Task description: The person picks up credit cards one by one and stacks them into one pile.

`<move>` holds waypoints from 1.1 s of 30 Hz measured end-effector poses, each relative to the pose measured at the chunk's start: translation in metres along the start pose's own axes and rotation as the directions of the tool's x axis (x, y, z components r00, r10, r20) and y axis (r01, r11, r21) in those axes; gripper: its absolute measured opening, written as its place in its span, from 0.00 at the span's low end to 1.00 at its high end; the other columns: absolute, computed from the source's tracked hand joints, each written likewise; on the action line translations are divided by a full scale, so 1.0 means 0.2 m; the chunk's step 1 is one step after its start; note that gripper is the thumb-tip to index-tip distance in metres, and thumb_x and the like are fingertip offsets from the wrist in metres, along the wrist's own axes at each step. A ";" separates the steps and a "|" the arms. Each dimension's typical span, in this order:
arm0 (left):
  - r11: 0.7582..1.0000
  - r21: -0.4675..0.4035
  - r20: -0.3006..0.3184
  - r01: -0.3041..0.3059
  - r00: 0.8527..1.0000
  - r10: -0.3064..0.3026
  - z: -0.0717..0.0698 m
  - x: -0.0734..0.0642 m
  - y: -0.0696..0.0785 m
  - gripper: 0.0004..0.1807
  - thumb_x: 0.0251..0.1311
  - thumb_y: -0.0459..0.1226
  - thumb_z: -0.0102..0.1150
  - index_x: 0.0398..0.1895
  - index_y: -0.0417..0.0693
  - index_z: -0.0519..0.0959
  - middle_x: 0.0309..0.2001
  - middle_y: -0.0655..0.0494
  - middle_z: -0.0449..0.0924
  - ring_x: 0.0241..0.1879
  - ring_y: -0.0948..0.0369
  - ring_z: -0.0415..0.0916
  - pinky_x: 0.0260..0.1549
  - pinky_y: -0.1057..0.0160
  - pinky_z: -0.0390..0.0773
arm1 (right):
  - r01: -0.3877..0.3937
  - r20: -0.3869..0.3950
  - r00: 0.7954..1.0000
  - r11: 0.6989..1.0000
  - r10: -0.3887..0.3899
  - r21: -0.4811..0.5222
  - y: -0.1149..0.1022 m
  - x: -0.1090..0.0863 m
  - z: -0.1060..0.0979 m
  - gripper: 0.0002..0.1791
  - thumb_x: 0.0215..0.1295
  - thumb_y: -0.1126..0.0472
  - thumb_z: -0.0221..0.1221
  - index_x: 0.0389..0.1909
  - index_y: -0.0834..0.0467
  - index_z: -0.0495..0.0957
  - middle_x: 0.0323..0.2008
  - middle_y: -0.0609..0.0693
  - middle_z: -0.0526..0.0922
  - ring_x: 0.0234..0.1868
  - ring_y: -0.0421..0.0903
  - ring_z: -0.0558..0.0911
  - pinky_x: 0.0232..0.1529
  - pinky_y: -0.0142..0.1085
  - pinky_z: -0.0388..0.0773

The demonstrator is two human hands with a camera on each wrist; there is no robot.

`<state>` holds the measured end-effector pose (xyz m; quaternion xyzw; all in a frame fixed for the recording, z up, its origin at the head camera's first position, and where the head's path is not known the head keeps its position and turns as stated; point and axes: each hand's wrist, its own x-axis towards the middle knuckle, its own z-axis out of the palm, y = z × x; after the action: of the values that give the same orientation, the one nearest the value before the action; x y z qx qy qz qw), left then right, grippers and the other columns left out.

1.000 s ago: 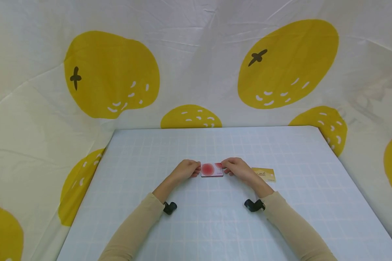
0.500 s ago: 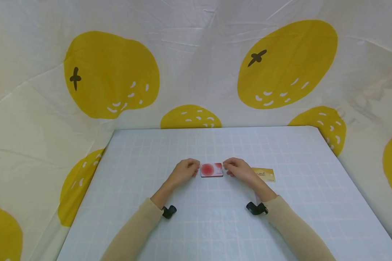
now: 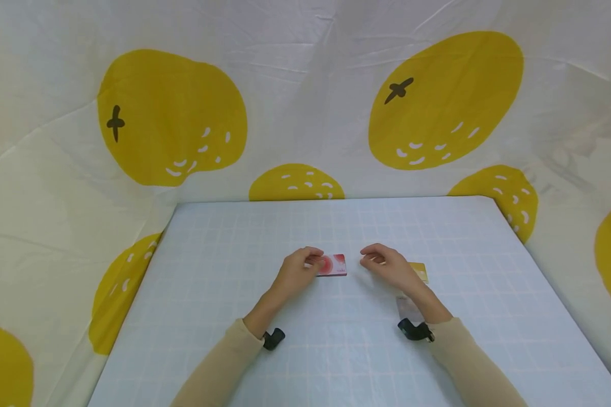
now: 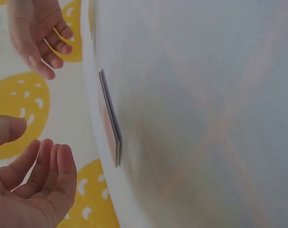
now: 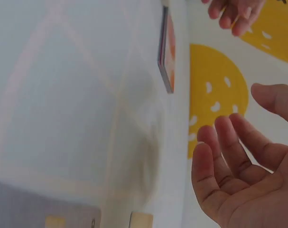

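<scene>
A small stack of cards (image 3: 337, 264), the top one white with red circles, lies flat mid-table. Its layered edges show in the left wrist view. My left hand (image 3: 296, 272) hovers at the stack's left end and hides part of it. In the left wrist view its thumb and fingers are apart, with nothing between them. To the right of the stack is my right hand (image 3: 391, 268), raised off the table, fingers loosely bent and holding nothing. Behind it lies a gold card (image 3: 420, 271), partly covered by the hand and wrist.
A greyish card (image 3: 407, 308) lies beside the right wrist, partly hidden by the forearm. The table (image 3: 224, 237) has a pale grid cover. Behind it hangs a white cloth (image 3: 305, 85) with yellow fruit shapes.
Both hands have let go of the stack's ends. The left hand has moved right over the left end; the right hand has drawn away rightward, uncovering more of the greyish card.
</scene>
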<state>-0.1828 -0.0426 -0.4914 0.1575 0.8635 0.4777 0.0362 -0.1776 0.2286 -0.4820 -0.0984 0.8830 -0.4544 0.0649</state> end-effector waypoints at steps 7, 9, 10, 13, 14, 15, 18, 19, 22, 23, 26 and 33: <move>0.980 0.160 -0.001 -0.118 0.993 0.120 0.07 0.01 0.06 0.17 0.66 0.39 0.63 0.55 0.43 0.80 0.49 0.52 0.80 0.47 0.59 0.76 0.48 0.60 0.78 | 0.011 -0.051 0.999 0.999 -0.013 -0.038 0.11 -0.07 -0.12 0.20 0.70 0.54 0.63 0.56 0.62 0.77 0.49 0.54 0.82 0.48 0.53 0.81 0.46 0.45 0.77; 0.976 0.178 0.013 -0.123 0.992 0.123 0.09 0.02 0.09 0.18 0.66 0.40 0.63 0.56 0.44 0.79 0.50 0.52 0.80 0.47 0.58 0.75 0.48 0.60 0.78 | 0.006 -0.057 0.998 0.999 -0.008 -0.034 0.13 -0.09 -0.16 0.21 0.70 0.54 0.62 0.57 0.62 0.77 0.50 0.56 0.82 0.48 0.54 0.80 0.47 0.47 0.76; 0.976 0.180 0.022 -0.126 0.992 0.124 0.10 0.03 0.11 0.18 0.66 0.40 0.63 0.56 0.44 0.79 0.50 0.52 0.80 0.47 0.58 0.75 0.48 0.60 0.78 | 0.009 -0.059 0.998 0.999 -0.011 -0.034 0.15 -0.10 -0.18 0.21 0.71 0.54 0.62 0.57 0.63 0.77 0.50 0.57 0.82 0.49 0.54 0.80 0.47 0.48 0.76; 0.967 0.204 0.058 -0.152 0.988 0.143 0.15 0.06 0.16 0.19 0.66 0.41 0.63 0.57 0.44 0.79 0.49 0.51 0.80 0.47 0.58 0.75 0.46 0.60 0.77 | 0.010 -0.071 0.997 0.999 -0.013 -0.043 0.18 -0.12 -0.23 0.22 0.71 0.54 0.62 0.58 0.63 0.76 0.51 0.59 0.81 0.49 0.55 0.80 0.47 0.47 0.75; 0.963 0.216 0.071 -0.161 0.986 0.149 0.17 0.07 0.17 0.19 0.66 0.42 0.63 0.57 0.44 0.79 0.50 0.52 0.80 0.47 0.58 0.75 0.47 0.61 0.77 | 0.011 -0.073 0.997 0.999 -0.015 -0.045 0.19 -0.13 -0.25 0.22 0.71 0.54 0.62 0.58 0.64 0.76 0.52 0.60 0.81 0.49 0.56 0.80 0.47 0.48 0.75; 0.958 0.229 0.086 -0.175 0.984 0.159 0.19 0.08 0.19 0.19 0.66 0.42 0.62 0.57 0.44 0.79 0.50 0.52 0.80 0.48 0.59 0.75 0.48 0.61 0.76 | 0.006 -0.076 0.997 0.998 -0.010 -0.057 0.20 -0.14 -0.27 0.23 0.71 0.53 0.62 0.58 0.64 0.76 0.52 0.60 0.81 0.49 0.56 0.80 0.47 0.47 0.76; 0.940 0.286 0.147 -0.186 0.978 0.149 0.27 0.12 0.25 0.21 0.67 0.45 0.62 0.59 0.47 0.78 0.53 0.55 0.79 0.51 0.61 0.74 0.52 0.63 0.75 | -0.024 -0.077 0.997 0.995 0.016 -0.098 0.21 -0.16 -0.32 0.24 0.71 0.52 0.61 0.59 0.64 0.75 0.54 0.61 0.80 0.51 0.57 0.80 0.48 0.49 0.76; 0.934 0.303 0.167 -0.189 0.975 0.143 0.29 0.14 0.27 0.21 0.68 0.46 0.61 0.60 0.48 0.78 0.54 0.56 0.78 0.53 0.62 0.74 0.53 0.64 0.75 | -0.036 -0.078 0.997 0.993 0.028 -0.112 0.22 -0.16 -0.34 0.24 0.71 0.52 0.61 0.59 0.64 0.75 0.55 0.62 0.79 0.51 0.58 0.79 0.49 0.51 0.76; 0.916 0.346 0.232 -0.202 0.965 0.125 0.37 0.18 0.33 0.22 0.68 0.47 0.61 0.61 0.49 0.77 0.55 0.57 0.77 0.55 0.62 0.74 0.54 0.65 0.74 | -0.085 -0.084 0.994 0.984 0.072 -0.158 0.24 -0.17 -0.40 0.23 0.70 0.53 0.62 0.59 0.64 0.74 0.57 0.63 0.78 0.53 0.61 0.77 0.50 0.55 0.75; 0.909 0.362 0.249 -0.209 0.961 0.121 0.40 0.20 0.35 0.23 0.68 0.47 0.61 0.62 0.49 0.77 0.55 0.57 0.77 0.55 0.62 0.74 0.54 0.66 0.74 | -0.098 -0.084 0.993 0.981 0.085 -0.167 0.25 -0.17 -0.41 0.23 0.70 0.54 0.62 0.59 0.64 0.74 0.57 0.64 0.77 0.53 0.62 0.77 0.51 0.56 0.74; 0.881 0.414 0.287 -0.228 0.951 0.111 0.48 0.25 0.39 0.23 0.67 0.47 0.62 0.62 0.50 0.77 0.55 0.57 0.77 0.54 0.62 0.74 0.53 0.67 0.75 | -0.141 -0.063 0.989 0.974 0.132 -0.175 0.31 -0.18 -0.45 0.24 0.69 0.55 0.63 0.59 0.65 0.74 0.58 0.65 0.76 0.55 0.63 0.75 0.52 0.58 0.73; 0.843 0.494 0.330 -0.215 0.943 0.047 0.63 0.33 0.40 0.24 0.66 0.48 0.63 0.62 0.51 0.77 0.53 0.57 0.76 0.49 0.62 0.73 0.45 0.65 0.77 | -0.161 0.009 0.986 0.966 0.166 -0.205 0.46 -0.18 -0.50 0.25 0.66 0.57 0.66 0.59 0.64 0.74 0.58 0.64 0.75 0.56 0.63 0.72 0.55 0.60 0.69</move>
<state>-0.2001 0.1206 -0.4870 0.2926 0.9315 0.1958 0.0920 -0.1737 0.3670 -0.4979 -0.0373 0.9289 -0.3536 0.1031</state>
